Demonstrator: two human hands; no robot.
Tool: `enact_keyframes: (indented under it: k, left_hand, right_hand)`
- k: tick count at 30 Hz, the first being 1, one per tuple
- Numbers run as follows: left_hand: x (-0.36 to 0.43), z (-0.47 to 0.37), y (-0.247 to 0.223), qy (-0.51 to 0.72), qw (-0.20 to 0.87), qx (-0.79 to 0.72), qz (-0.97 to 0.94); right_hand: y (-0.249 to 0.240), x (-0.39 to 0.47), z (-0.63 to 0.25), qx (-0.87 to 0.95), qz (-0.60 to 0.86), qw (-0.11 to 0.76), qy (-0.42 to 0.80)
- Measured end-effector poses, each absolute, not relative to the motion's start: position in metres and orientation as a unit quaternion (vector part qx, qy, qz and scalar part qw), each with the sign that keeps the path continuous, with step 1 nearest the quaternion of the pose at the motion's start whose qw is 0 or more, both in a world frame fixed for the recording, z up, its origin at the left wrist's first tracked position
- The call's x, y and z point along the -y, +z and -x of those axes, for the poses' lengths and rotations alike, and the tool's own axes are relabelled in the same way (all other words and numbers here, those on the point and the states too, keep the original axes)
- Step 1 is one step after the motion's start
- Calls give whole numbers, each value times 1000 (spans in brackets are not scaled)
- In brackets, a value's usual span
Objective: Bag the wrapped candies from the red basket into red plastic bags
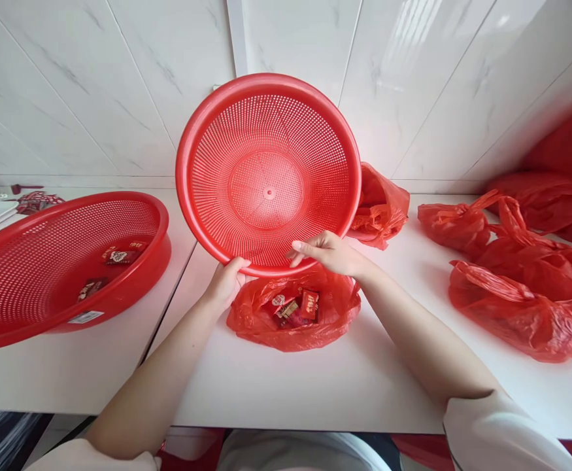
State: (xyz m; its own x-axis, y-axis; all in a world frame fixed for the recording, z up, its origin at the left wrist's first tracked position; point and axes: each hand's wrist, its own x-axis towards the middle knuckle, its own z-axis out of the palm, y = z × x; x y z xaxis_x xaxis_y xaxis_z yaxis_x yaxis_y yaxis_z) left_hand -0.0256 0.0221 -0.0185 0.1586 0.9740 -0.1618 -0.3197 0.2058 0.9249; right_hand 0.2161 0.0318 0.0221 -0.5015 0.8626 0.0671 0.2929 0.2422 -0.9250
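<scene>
A round red plastic mesh basket [269,190] is tipped on its side, its open mouth toward me and no contents visible in it. My left hand [227,281] grips its lower left rim, thumb over the edge. At the lower right rim is my right hand [327,252], its bent fingers reaching over onto the inner wall; the underside of its grip is hidden. Directly below the rim, an open red plastic bag [261,327] stands on the table with several small wrapped snack packets [309,304] inside.
On the left, a second red mesh basket [133,294] holds a few wrapped packets [121,255]. Another red bag [384,206] stands behind the tipped basket. Several tied red bags [516,314] lie on the right. A tiled wall [437,78] borders the white table [286,386].
</scene>
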Motion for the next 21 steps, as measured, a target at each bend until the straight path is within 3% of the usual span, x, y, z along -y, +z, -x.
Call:
enact_keyframes:
  k: [9,13,19,21]
  left_hand:
    - [-25,32,-7,525,659,-399,-361]
    - [-29,42,-1,548,620,-380,-413]
    - [-13,58,24,393,629,-392,-544]
    - [4,67,36,361,563,-439,-601]
  right_hand:
    - [43,-27,-246,848,418,246,212]
    - [45,-26,-243,835,397,360,123]
    - [50,-22,-239,753,389,531,21]
    - [54,-19,-245,733,396,554,13]
